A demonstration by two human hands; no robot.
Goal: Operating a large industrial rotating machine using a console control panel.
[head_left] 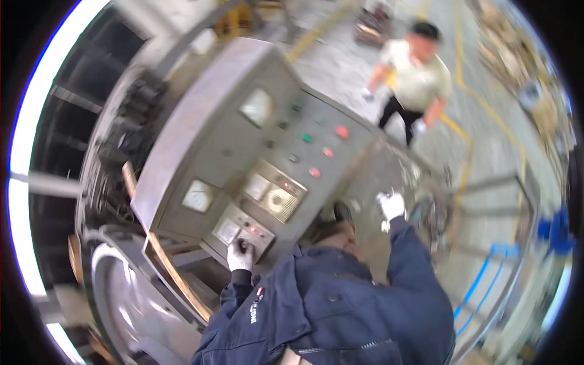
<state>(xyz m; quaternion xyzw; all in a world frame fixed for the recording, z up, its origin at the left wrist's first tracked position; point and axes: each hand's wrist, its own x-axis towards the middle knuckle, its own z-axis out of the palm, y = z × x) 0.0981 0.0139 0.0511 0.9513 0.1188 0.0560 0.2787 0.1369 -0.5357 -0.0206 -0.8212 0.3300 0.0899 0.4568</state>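
My left hand, in a white glove, has its fingers closed around a dark control knob on a small beige control unit. A red light glows on that unit, above the knob. The unit sits low on a grey sloping control console. Off to the right, my right hand, also in a white glove, hangs over the floor away from the console. It is blurred, so its fingers and anything in them cannot be made out.
Beside the first unit is another unit with a round dial; dial gauges and red and green buttons are above. A person stands beyond the console. A metal railing runs at right, a wooden strip at left.
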